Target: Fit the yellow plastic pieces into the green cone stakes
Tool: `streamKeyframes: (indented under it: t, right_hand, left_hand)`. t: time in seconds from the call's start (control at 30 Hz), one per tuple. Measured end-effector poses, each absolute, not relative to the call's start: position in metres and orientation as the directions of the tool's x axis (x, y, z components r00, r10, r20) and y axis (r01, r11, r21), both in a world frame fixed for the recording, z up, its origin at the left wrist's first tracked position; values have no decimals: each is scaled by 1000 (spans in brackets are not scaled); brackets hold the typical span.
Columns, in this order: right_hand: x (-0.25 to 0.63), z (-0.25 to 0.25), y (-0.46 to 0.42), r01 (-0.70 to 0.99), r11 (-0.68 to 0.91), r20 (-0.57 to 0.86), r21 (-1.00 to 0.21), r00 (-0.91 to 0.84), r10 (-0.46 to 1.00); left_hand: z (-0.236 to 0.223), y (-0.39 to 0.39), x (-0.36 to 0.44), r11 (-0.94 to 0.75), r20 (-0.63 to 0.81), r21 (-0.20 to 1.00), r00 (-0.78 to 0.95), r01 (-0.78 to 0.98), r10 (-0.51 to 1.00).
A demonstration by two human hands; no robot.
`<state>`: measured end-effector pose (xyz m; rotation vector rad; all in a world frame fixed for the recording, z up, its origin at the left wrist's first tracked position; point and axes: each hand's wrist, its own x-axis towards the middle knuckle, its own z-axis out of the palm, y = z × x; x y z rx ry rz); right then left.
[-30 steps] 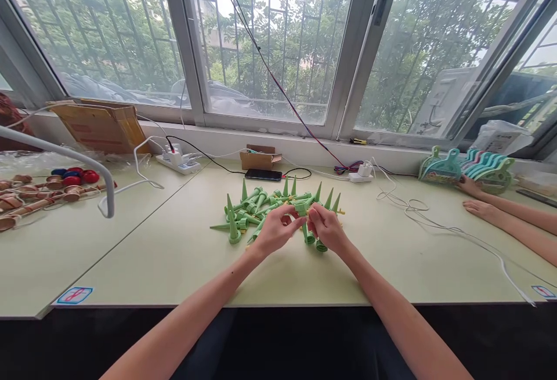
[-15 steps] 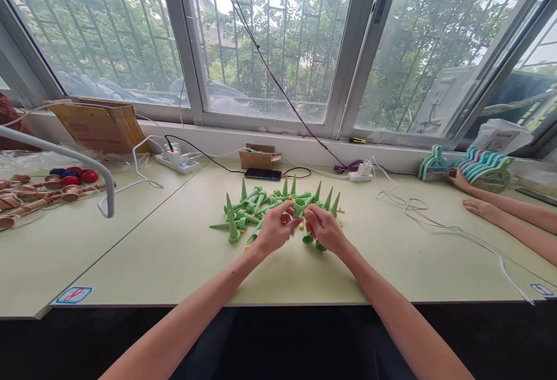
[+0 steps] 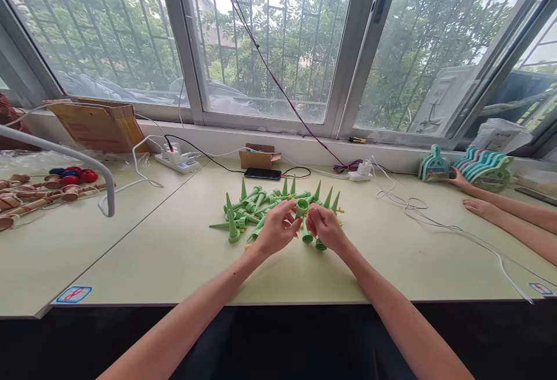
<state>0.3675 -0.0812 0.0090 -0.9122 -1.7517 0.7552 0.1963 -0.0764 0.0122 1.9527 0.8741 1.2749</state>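
Note:
In the head view, my left hand [image 3: 278, 229] is closed on a green plastic watering spike [image 3: 301, 207], whose round open end faces up toward me. My right hand [image 3: 325, 226] is right beside that end, with its fingers curled in a pinch. Whatever is between the right fingertips is hidden. Around and behind both hands lies a heap of similar green spikes [image 3: 260, 197], some lying flat, others standing point up. One upright spike [image 3: 232, 223] stands left of my left hand. Small yellow parts [image 3: 248, 246] show among them.
A phone [image 3: 263, 174] and a small cardboard box [image 3: 261, 156] are behind the heap. Power strips [image 3: 177, 162] and white cables [image 3: 452, 227] cross the table. At right, another person's hands [image 3: 481, 209] are near teal and green boards [image 3: 476, 165]. Wooden toys [image 3: 39, 194] lie at left.
The spike in my left hand has tilted so its open end shows more toward me. My right hand has shifted slightly to the right of it.

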Motion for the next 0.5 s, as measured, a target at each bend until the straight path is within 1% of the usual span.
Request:
streamKeyframes:
  t: [0.23,0.5]
  right_hand:
    - [367,6,-79,103,497,466,-862,-227,855]
    - [367,11,-81,103,438,416,-893,-181,891]
  left_hand:
    - [10,-77,197,-591,530,793,312,148,788]
    - [12,-79,195,-648,569,753,382,115,728]
